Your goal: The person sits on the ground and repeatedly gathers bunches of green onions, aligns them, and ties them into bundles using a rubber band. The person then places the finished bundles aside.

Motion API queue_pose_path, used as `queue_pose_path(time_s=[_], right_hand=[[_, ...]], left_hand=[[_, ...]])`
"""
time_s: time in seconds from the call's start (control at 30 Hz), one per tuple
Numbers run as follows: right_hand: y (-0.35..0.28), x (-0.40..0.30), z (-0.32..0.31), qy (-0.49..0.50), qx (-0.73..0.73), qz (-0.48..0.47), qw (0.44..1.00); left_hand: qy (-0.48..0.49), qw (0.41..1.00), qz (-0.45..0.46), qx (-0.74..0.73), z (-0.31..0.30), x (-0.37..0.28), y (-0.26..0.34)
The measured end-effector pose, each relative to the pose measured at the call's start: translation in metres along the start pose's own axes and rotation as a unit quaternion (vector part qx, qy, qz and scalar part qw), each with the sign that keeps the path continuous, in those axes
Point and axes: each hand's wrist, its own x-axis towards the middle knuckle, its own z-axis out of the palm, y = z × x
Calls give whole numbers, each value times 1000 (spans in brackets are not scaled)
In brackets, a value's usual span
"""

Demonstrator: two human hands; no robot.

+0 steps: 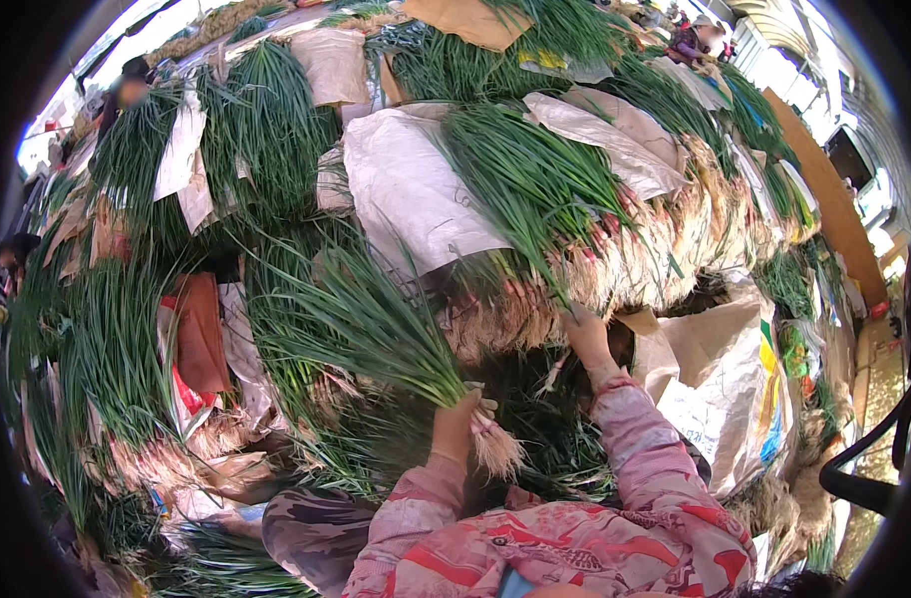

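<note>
My left hand (457,422) is closed around a bunch of green onions (425,362). Their long leaves fan out to the upper left, and the pale roots (498,452) hang below my fingers. To the right, my right hand (588,340) pinches what looks like a single green onion (554,371), its root end dangling beneath. Just beyond that hand lies a heap of green onions (534,176) with pinkish bases and shaggy roots facing me. A white woven sack (418,187) covers part of this heap. Loose green leaves (549,426) lie below and between my hands.
More onion bundles (112,351) are stacked to the left, with sack pieces (201,329) between them. A pale woven sack (717,374) stands at my right. Other people (693,41) are at the far right and left edges. A brown board (825,194) slants along the right.
</note>
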Motion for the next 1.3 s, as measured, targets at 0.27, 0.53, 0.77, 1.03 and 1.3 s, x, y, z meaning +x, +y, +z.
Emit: queue_pose_path(time_s=[0.27,0.53,0.77,1.03,1.3], right_hand=[[13,-135,-37,-572,-115,-174,793],[-60,50,-2,-26,-82,-99,991],[-65,20,5,-34,-94,-207,973],[-62,-110,2,-190,-78,-214,955],[-20,-115,-20,-434,-215,-301,822]], left_hand=[[-39,992,112,43,27,-23,26],[-45,997,56,40,13,-4,-1],[-32,998,32,-54,27,-9,16],[-2,998,41,51,32,-18,11],[-57,987,146,24,34,-29,42]])
